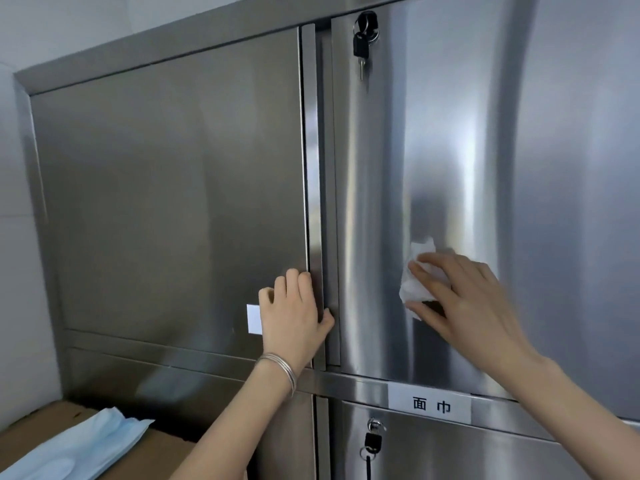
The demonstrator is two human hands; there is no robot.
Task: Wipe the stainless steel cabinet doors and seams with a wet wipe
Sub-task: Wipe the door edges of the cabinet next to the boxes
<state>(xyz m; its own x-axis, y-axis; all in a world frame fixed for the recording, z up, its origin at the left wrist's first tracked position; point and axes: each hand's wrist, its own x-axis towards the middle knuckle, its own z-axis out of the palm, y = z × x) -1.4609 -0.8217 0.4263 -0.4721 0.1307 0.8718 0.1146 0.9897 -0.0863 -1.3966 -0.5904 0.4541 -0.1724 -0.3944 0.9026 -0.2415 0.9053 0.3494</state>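
Two upper stainless steel cabinet doors fill the view: the left door and the right door, with a vertical seam between them. My left hand grips the right edge of the left door near its bottom, fingers curled round the edge strip. My right hand presses a crumpled white wet wipe flat against the lower part of the right door, fingers spread and blurred.
Keys hang from the lock at the right door's top left. A white label sits on the rail below, above a lower door with another lock. A blue pack lies on a cardboard box at bottom left.
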